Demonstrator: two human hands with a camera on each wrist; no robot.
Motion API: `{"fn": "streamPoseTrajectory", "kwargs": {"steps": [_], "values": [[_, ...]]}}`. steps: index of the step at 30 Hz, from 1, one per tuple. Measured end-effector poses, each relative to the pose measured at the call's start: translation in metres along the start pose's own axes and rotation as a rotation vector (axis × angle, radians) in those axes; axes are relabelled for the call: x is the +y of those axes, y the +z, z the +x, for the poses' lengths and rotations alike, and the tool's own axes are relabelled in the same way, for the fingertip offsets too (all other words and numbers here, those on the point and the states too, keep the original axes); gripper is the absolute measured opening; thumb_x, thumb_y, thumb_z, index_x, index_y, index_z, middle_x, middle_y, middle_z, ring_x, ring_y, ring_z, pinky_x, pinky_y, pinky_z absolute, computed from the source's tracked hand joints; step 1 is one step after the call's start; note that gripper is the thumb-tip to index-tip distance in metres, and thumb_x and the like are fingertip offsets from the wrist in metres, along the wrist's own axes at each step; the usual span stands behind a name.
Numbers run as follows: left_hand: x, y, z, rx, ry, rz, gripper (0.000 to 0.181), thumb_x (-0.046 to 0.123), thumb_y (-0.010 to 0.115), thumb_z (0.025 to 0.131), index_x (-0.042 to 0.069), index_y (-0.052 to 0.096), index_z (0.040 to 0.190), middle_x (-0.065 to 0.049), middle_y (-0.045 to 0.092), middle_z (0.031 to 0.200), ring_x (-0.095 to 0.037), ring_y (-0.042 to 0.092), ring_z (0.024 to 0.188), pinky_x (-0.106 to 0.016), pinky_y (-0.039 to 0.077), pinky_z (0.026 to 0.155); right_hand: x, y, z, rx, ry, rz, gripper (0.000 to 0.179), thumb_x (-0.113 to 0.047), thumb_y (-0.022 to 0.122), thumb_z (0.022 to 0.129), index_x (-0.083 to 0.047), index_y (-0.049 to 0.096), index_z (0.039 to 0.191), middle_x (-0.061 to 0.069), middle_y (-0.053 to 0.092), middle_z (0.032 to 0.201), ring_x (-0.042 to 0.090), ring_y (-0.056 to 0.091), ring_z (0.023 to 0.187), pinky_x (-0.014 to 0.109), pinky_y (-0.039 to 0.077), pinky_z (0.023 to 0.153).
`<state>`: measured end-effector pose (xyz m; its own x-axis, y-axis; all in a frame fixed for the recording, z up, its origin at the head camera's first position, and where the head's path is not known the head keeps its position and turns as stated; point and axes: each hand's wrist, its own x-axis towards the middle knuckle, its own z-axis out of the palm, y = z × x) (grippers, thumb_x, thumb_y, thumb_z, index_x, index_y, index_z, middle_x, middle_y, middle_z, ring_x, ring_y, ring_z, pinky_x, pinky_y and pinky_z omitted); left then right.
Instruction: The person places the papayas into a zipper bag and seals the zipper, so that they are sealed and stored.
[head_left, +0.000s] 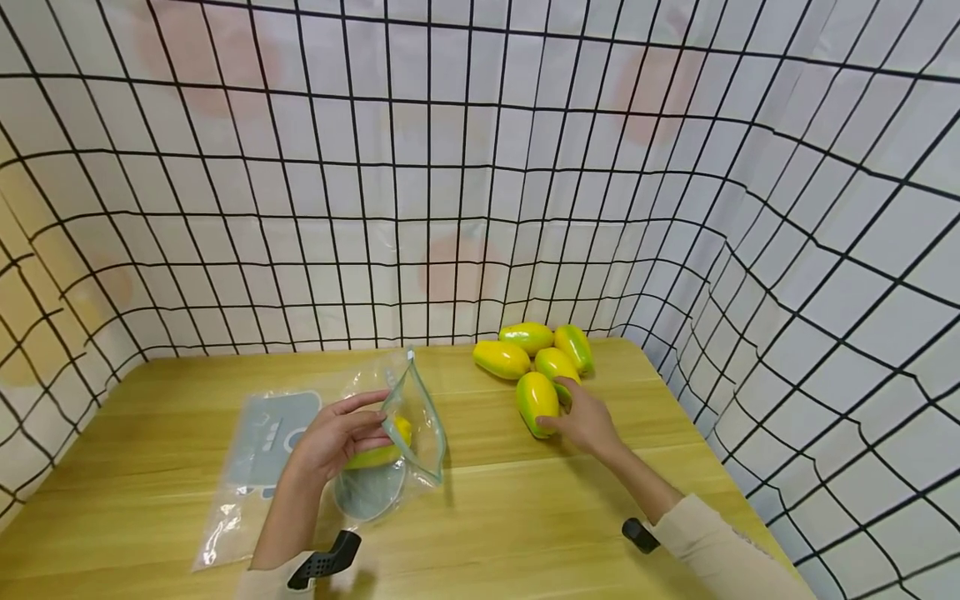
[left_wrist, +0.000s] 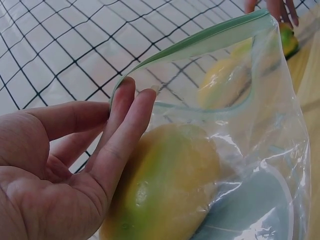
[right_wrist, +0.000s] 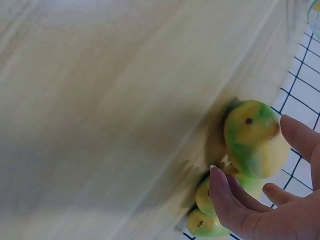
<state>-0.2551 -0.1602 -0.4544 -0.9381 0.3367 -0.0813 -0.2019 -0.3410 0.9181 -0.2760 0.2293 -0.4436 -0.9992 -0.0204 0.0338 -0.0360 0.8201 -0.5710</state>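
My left hand point(head_left: 381, 422) pinches the rim of a clear zip bag point(head_left: 420, 417) with a green seal and holds its mouth open above the table. In the left wrist view, the fingers point(left_wrist: 131, 116) lie just inside the bag point(left_wrist: 260, 150), and a yellow-green mango point(left_wrist: 170, 180) sits in it. My right hand point(head_left: 557, 410) reaches over the nearest mango point(head_left: 536, 400) of a small pile. In the right wrist view, its thumb and fingers point(right_wrist: 222, 195) spread loosely around that mango point(right_wrist: 252, 137) without clasping it.
Several more mangoes point(head_left: 501, 358) lie together at the back right of the wooden table point(head_left: 525, 517). A second flat bag point(head_left: 262, 442) lies under and left of the held one. A black wire grid over cloth point(head_left: 450, 208) encloses the table.
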Motion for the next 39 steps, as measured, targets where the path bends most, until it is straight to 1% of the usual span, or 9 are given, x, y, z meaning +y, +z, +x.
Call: {"fn": "streamPoseTrajectory", "kwargs": {"steps": [4, 8, 11, 14, 17, 24, 32, 36, 39], "values": [[0.001, -0.001, -0.001, -0.001, 0.005, 0.007, 0.043, -0.001, 0.056, 0.1, -0.003, 0.053, 0.143, -0.009, 0.077, 0.099, -0.021, 0.077, 0.083, -0.035, 0.063, 0.079, 0.002, 0.006, -0.002, -0.006, 0.036, 0.01, 0.082, -0.03, 0.083, 0.084, -0.005, 0.041, 0.15, 0.025, 0.062, 0.129, 0.034, 0.056, 0.099, 0.047, 0.048, 0.084], [0.001, -0.002, -0.001, 0.014, -0.003, 0.012, 0.044, -0.001, 0.056, 0.101, -0.003, 0.052, 0.144, -0.01, 0.076, 0.101, -0.022, 0.077, 0.083, -0.035, 0.063, 0.079, 0.003, 0.011, -0.002, -0.002, 0.046, 0.022, 0.081, -0.03, 0.083, 0.084, -0.006, 0.04, 0.147, 0.027, 0.061, 0.133, 0.032, 0.057, 0.099, 0.044, 0.049, 0.082], [0.0, -0.001, 0.0, 0.022, -0.009, 0.015, 0.045, -0.001, 0.057, 0.1, -0.003, 0.051, 0.145, -0.01, 0.076, 0.101, -0.022, 0.077, 0.083, -0.036, 0.063, 0.079, 0.003, 0.013, -0.002, 0.008, 0.048, 0.032, 0.08, -0.029, 0.084, 0.083, -0.006, 0.04, 0.145, 0.024, 0.065, 0.121, 0.03, 0.056, 0.093, 0.038, 0.046, 0.075], [0.0, -0.001, 0.0, 0.026, -0.009, 0.019, 0.046, -0.001, 0.057, 0.1, -0.004, 0.049, 0.146, -0.01, 0.077, 0.1, -0.022, 0.077, 0.083, -0.036, 0.063, 0.079, 0.002, 0.014, -0.002, 0.019, 0.051, 0.042, 0.079, -0.028, 0.084, 0.082, -0.006, 0.041, 0.144, 0.019, 0.066, 0.109, 0.027, 0.052, 0.085, 0.033, 0.04, 0.069], [0.001, 0.0, -0.001, 0.032, -0.008, 0.022, 0.046, 0.0, 0.057, 0.1, -0.005, 0.049, 0.145, -0.009, 0.077, 0.1, -0.021, 0.077, 0.082, -0.036, 0.064, 0.079, 0.002, 0.014, -0.002, 0.017, 0.056, 0.055, 0.077, -0.028, 0.083, 0.083, -0.007, 0.042, 0.144, 0.018, 0.066, 0.107, 0.026, 0.053, 0.083, 0.03, 0.039, 0.066], [0.001, 0.0, -0.001, 0.021, -0.008, 0.019, 0.038, -0.001, 0.058, 0.1, -0.007, 0.055, 0.137, -0.009, 0.076, 0.1, -0.02, 0.077, 0.084, -0.037, 0.064, 0.079, 0.001, 0.012, -0.003, 0.024, 0.068, 0.109, 0.071, -0.025, 0.082, 0.083, -0.008, 0.046, 0.142, 0.023, 0.068, 0.117, 0.026, 0.064, 0.092, 0.027, 0.047, 0.066], [0.0, 0.0, -0.002, 0.025, -0.022, 0.009, 0.033, 0.0, 0.059, 0.099, -0.007, 0.057, 0.131, -0.01, 0.077, 0.099, -0.02, 0.077, 0.084, -0.038, 0.064, 0.079, -0.004, 0.008, -0.006, 0.062, 0.076, 0.168, 0.059, -0.023, 0.08, 0.081, -0.007, 0.055, 0.131, 0.02, 0.07, 0.108, 0.026, 0.064, 0.088, 0.029, 0.05, 0.067], [0.002, 0.0, -0.002, 0.03, -0.024, 0.01, 0.027, 0.001, 0.061, 0.099, -0.004, 0.061, 0.126, -0.01, 0.077, 0.098, -0.021, 0.077, 0.084, -0.038, 0.064, 0.08, -0.011, 0.005, -0.005, 0.09, 0.064, 0.195, 0.054, -0.024, 0.08, 0.082, -0.01, 0.056, 0.128, 0.019, 0.069, 0.117, 0.03, 0.066, 0.102, 0.038, 0.056, 0.08], [0.004, 0.0, -0.003, 0.035, -0.028, 0.01, 0.023, 0.001, 0.061, 0.099, -0.001, 0.063, 0.121, -0.009, 0.077, 0.094, -0.021, 0.077, 0.084, -0.038, 0.064, 0.079, -0.019, 0.002, -0.005, 0.101, 0.053, 0.231, 0.053, -0.024, 0.08, 0.082, -0.011, 0.057, 0.129, 0.019, 0.066, 0.125, 0.032, 0.064, 0.113, 0.045, 0.057, 0.09]]}}
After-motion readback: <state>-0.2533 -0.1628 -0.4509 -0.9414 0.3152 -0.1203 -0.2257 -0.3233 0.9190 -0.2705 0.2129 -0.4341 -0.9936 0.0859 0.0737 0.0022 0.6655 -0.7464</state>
